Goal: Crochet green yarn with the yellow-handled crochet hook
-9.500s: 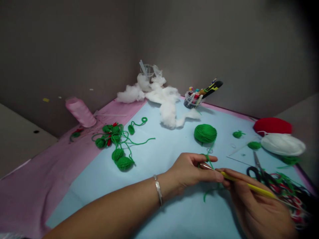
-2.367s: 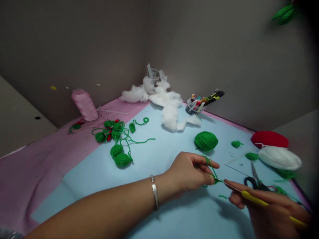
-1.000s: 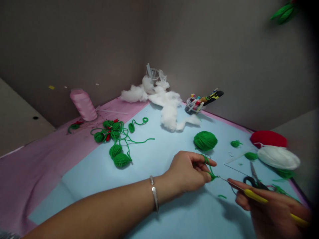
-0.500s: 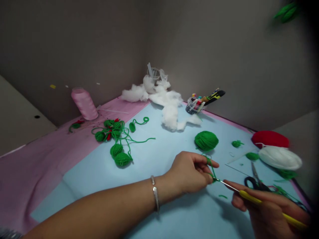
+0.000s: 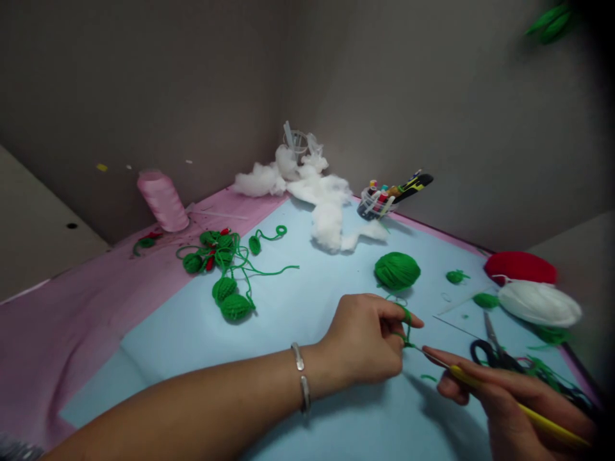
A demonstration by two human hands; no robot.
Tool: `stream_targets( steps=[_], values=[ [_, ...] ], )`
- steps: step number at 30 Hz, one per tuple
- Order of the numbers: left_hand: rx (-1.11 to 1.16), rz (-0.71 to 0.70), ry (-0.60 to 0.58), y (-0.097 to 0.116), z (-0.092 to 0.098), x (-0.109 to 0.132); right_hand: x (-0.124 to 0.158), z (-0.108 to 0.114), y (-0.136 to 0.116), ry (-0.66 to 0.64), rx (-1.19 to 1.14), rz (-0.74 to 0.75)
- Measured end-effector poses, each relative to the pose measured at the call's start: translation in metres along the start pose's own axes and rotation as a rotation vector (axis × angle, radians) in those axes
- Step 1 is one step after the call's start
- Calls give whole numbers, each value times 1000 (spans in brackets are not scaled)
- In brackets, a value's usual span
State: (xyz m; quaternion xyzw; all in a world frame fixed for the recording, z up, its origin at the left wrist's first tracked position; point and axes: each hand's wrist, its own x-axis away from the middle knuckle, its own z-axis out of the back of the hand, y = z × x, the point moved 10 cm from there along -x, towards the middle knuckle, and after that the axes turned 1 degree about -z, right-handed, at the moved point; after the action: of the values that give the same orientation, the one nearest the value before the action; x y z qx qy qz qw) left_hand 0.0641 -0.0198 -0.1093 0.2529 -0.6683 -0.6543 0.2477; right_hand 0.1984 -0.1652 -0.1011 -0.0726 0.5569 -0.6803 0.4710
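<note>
My left hand (image 5: 365,336) is closed in a pinch on a small piece of green crochet work (image 5: 407,334), with green yarn looped over its forefinger. My right hand (image 5: 504,406) grips a yellow-handled crochet hook (image 5: 485,388); the metal tip points into the green stitches at my left fingertips. Just behind the hands on the light blue mat (image 5: 298,301) lies the green yarn ball (image 5: 396,269), a strand running from it toward my left hand.
Finished green crochet pieces (image 5: 225,275) lie at the left. A pink thread cone (image 5: 162,200) stands on the pink cloth. White stuffing (image 5: 317,192) and a tool holder (image 5: 379,200) sit at the back. Scissors (image 5: 494,349), red yarn (image 5: 521,266) and white yarn (image 5: 541,303) lie at the right.
The hook tip stays at the green stitches while my right hand shifts slightly left and down. My left hand keeps its pinch, forefinger raised a little more.
</note>
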Motion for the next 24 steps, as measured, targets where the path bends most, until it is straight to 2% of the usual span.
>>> stream_targets(
  steps=[2,5,7,9,12,14,17,19,22,24],
  values=[
    [-84,-54,25,5,3,1,-1,-9,-14,-91,149,119],
    [-135,-41,37,3,4,1,7,-33,-48,-300,312,463],
    [-143,-24,37,-1,3,1,12,-41,-56,-379,345,564],
    [-128,-12,36,-4,2,2,5,-35,-49,-305,297,456],
    [-43,24,36,-11,1,1,-2,-16,-23,-84,144,160],
    [38,103,51,-21,2,0,-1,-13,-16,-27,123,78],
    [145,263,92,-36,4,-2,1,-28,-34,-158,225,232],
    [169,302,97,-39,4,-3,2,-36,-46,-231,278,316],
    [124,256,113,-33,8,-2,-4,-35,-49,-169,314,281],
    [72,195,154,-27,14,0,-4,-44,-55,-168,341,342]
  ],
)
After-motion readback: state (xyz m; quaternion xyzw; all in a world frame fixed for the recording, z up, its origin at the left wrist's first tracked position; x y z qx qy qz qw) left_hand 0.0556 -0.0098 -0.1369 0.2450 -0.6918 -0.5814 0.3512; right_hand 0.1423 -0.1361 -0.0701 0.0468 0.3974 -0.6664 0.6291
